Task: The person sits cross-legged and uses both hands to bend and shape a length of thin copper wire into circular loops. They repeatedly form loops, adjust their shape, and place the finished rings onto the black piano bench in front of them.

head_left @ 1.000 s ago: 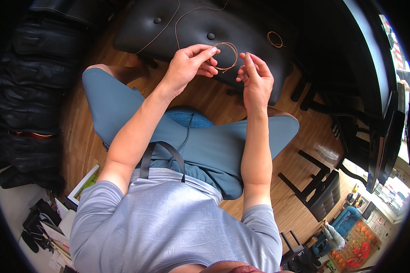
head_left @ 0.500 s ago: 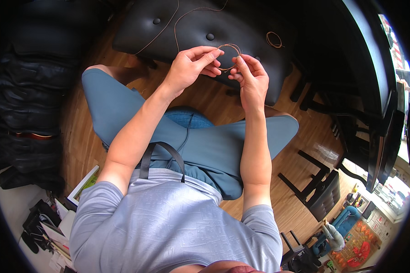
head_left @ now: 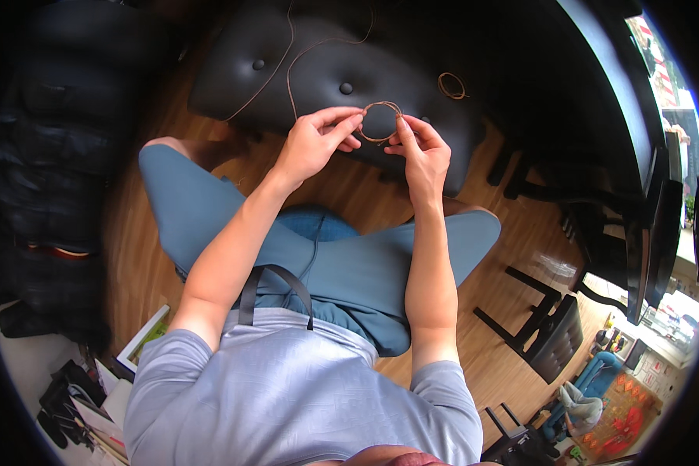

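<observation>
A thin brown cord ring (head_left: pixel 382 103) of a few strands is held up between my two hands, above the black tufted bench (head_left: pixel 318 46). My left hand (head_left: pixel 312 147) pinches its left side between thumb and fingertips. On the other side, the thumb and forefinger of my right hand (head_left: pixel 423 159) close on the ring. Small knots or cord ends seem to show along it, too fine to make out. A long brown cord (head_left: pixel 290 78) runs over the bench near my left hand; whether it joins the ring cannot be told.
Another coiled brown cord (head_left: pixel 452 86) lies on the bench at the right. Beneath me is a wooden floor (head_left: pixel 155 241). Dark furniture (head_left: pixel 598 140) stands at the right, with a small black stool (head_left: pixel 555 334) below it. Black leather-like seating (head_left: pixel 50 194) fills the left side.
The whole view has shifted, so the bench and hands sit lower in it. The ring now shows rounder and more fully between my fingertips. Both hands keep their hold.
</observation>
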A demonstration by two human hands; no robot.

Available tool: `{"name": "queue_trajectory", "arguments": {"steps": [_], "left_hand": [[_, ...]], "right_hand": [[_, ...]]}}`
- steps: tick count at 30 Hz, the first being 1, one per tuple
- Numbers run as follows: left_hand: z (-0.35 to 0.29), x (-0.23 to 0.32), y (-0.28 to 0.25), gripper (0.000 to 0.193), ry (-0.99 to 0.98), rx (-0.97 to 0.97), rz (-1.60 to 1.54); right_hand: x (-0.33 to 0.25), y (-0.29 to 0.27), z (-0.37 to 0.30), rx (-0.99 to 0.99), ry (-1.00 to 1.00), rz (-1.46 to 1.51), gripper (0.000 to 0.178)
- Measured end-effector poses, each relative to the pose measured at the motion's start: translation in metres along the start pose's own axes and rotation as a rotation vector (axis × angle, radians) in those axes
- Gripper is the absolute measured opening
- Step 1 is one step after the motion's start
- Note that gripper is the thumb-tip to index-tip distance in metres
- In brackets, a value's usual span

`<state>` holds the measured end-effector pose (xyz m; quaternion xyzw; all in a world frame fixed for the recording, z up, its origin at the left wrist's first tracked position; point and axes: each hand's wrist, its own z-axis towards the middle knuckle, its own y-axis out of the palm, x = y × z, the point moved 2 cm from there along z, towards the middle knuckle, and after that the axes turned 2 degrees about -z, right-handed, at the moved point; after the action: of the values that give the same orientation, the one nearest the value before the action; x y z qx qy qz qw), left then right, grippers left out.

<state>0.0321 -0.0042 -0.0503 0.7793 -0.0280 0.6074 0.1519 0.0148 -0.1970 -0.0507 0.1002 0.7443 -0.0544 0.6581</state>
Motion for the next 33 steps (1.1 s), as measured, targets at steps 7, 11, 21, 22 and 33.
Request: {"name": "queue_trajectory", "arguments": {"steps": [7,11,21,22,33], "left_hand": [[0.006,-0.007,0.011,0.029,-0.033,-0.016,-0.001],[0.036,-0.001,0.02,0.026,0.029,0.009,0.077],[0.133,0.018,0.055,0.043,0.024,0.217,0.327],[0.131,0.017,0.057,0.042,0.047,0.225,0.357],[0.142,0.037,0.039,0.029,0.513,0.302,0.71]], "right_hand": [[0.0,-0.014,0.01,0.013,0.008,0.048,0.025],[-0.008,-0.018,0.016,0.144,0.021,0.091,0.036],[-0.001,-0.035,0.021,0.102,0.051,0.153,0.036],[-0.003,-0.036,0.02,0.098,0.054,0.136,0.035],[-0.003,-0.037,0.023,0.007,0.083,0.119,0.027]]}}
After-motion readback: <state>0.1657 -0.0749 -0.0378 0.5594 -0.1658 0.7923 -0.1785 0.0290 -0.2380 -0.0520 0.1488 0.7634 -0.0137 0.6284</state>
